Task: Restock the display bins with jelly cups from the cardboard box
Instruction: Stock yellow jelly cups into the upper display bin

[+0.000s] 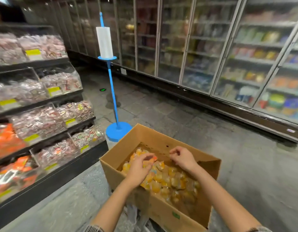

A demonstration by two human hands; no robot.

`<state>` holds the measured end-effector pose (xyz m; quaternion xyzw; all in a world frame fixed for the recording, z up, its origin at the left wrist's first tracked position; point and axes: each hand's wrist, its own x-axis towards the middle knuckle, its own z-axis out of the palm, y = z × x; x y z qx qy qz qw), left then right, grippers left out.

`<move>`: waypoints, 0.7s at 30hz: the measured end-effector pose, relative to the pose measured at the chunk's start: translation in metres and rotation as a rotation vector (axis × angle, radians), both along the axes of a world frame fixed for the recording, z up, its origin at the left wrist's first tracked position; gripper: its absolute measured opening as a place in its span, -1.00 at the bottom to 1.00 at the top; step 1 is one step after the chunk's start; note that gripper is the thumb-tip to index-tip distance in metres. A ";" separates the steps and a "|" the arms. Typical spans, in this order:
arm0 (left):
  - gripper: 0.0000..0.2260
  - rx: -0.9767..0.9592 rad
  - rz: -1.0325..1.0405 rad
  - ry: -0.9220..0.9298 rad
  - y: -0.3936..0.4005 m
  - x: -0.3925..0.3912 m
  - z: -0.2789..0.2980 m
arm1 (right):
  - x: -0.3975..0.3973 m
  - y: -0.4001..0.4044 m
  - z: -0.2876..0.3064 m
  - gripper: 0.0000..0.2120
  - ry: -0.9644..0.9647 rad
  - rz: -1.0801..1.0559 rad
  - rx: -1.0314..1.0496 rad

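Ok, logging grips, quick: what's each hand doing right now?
Left hand: gripping jelly cups in the cardboard box.
Right hand: fingers curled, contents cannot be told.

Cardboard box (161, 205), near centre: plain brown, with a small green mark on its near wall.
Jelly cups (171, 180) in the box: orange and yellow, with clear pale film.
Stand (118, 129), centre: bright blue pole and round blue base.
Bag roll (104, 42) on the stand: white.
Display bins (44, 121), left: clear fronts on black shelving, holding pinkish-white wrapped sweets flecked with red; yellow price labels (33, 52) on the fronts.
Near-left packets (6, 143): orange, some with black and white.
Floor (186, 118): mottled grey.
Freezer doors (211, 47), far and right: silver-grey frames, with blurred yellow, orange, blue and green goods behind the glass.
Floor marker (102, 89), far: small, green.
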<state>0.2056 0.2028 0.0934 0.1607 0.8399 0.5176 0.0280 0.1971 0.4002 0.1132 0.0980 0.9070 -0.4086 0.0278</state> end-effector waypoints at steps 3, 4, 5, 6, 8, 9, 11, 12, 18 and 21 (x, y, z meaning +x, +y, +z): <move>-0.74 -0.026 0.066 -0.071 -0.023 -0.032 -0.016 | -0.046 -0.016 -0.019 -0.93 -0.089 0.047 0.020; -0.72 -0.035 0.090 -0.095 -0.031 -0.045 -0.023 | -0.061 -0.022 -0.026 -0.92 -0.113 0.057 0.019; -0.71 -0.049 0.115 -0.113 -0.039 -0.059 -0.031 | -0.078 -0.028 -0.034 -0.90 -0.134 0.066 0.022; -0.71 -0.061 0.134 -0.123 -0.047 -0.073 -0.036 | -0.093 -0.035 -0.042 -0.90 -0.153 0.071 0.024; -0.73 -0.088 0.154 -0.144 -0.062 -0.103 -0.045 | -0.123 -0.048 -0.060 -0.91 -0.192 0.075 0.020; -0.74 -0.108 0.158 -0.161 -0.070 -0.121 -0.050 | -0.139 -0.054 -0.070 -0.91 -0.215 0.076 0.020; -0.73 -0.136 0.173 -0.194 -0.086 -0.159 -0.065 | -0.171 -0.065 -0.090 -0.91 -0.248 0.065 0.026; -0.71 -0.152 0.182 -0.193 -0.095 -0.179 -0.075 | -0.189 -0.072 -0.102 -0.91 -0.262 0.054 0.026; -0.64 -0.303 0.130 -0.134 -0.128 -0.294 -0.126 | -0.280 -0.108 -0.173 -0.85 -0.409 0.038 0.047; -0.37 -0.197 0.181 -0.139 -0.124 -0.331 -0.151 | -0.316 -0.112 -0.208 -0.80 -0.480 0.029 0.018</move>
